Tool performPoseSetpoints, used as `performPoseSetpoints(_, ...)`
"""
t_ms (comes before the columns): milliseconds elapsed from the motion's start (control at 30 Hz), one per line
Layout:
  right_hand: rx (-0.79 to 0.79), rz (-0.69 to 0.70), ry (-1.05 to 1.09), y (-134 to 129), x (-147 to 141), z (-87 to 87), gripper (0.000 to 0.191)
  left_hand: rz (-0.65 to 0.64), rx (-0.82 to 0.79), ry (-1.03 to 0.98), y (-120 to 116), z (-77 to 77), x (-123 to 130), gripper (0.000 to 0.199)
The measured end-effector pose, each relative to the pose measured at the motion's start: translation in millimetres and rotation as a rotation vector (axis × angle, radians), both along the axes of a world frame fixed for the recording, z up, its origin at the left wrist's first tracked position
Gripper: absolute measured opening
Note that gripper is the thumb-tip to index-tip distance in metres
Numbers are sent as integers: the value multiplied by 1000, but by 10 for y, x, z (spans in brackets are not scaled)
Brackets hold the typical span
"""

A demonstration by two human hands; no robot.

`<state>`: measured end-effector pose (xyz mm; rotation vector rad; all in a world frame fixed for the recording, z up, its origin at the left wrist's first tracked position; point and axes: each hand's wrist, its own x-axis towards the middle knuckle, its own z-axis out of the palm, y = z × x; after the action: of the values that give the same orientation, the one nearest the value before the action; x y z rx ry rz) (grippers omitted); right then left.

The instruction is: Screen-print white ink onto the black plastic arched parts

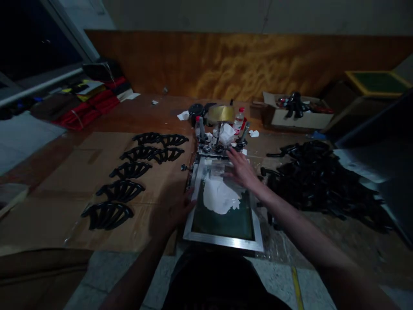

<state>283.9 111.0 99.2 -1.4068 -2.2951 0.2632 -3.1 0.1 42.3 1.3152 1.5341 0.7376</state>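
Resting the right hand (242,169), fingers (234,156) spread open, on the screen-printing frame (222,241) beside white ink (219,196), the left hand (171,211) open against its rail.

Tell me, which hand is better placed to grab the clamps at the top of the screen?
Probably the right hand: it rests just below the clamps, while the left hand sits farther down the metal frame.

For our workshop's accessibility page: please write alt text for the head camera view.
Seen from the head, a person's right hand and left hand reach over an aluminium-framed printing screen with white ink on its mesh. Rows of black moulded pieces lie on cardboard to the left; a heap lies right.
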Motion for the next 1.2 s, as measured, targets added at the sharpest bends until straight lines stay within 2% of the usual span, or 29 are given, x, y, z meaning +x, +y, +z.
performPoseSetpoints(100,-93,-10,-241,-86,-390,-87,51,-80,-28,26,36,-294,19,67)
performPoseSetpoints(200,-272,-73,-376,-177,-539,-93,27,-143,-35,-17,101,-436,18,64)
performPoseSetpoints(300,-375,-148,-408,-279,-505,-53,21,-187,-54,-43,132,-510,-10,64)
performPoseSetpoints(433,-312,-318,-459,-407,-418,-68,22,-178,-73,27,128,-540,-25,66)
performPoseSetpoints(500,-268,-324,-488,-457,-447,-127,21,-176,-87,39,121,-536,-20,67)
performPoseSetpoints(600,-209,-198,-464,-557,-554,-246,19,-172,-91,9,110,-541,-11,66)
performPoseSetpoints(733,-189,101,-411,-809,-557,-365,19,-162,-60,-36,90,-576,-4,64)
performPoseSetpoints(833,-193,311,-407,-972,-406,-354,22,-145,-55,-4,75,-579,0,61)
performPoseSetpoints(900,-214,396,-390,-978,-319,-296,22,-135,-37,17,69,-559,6,60)
performPoseSetpoints(967,-232,415,-341,-903,-297,-237,21,-134,-14,24,67,-524,13,58)
performPoseSetpoints(1033,-202,347,-286,-812,-338,-227,20,-132,-11,12,67,-485,21,58)
performPoseSetpoints(1133,-98,261,-255,-809,-399,-351,21,-124,-34,-29,71,-434,33,61)
performPoseSetpoints(1200,-61,302,-255,-915,-367,-470,23,-117,-62,-46,75,-410,43,63)
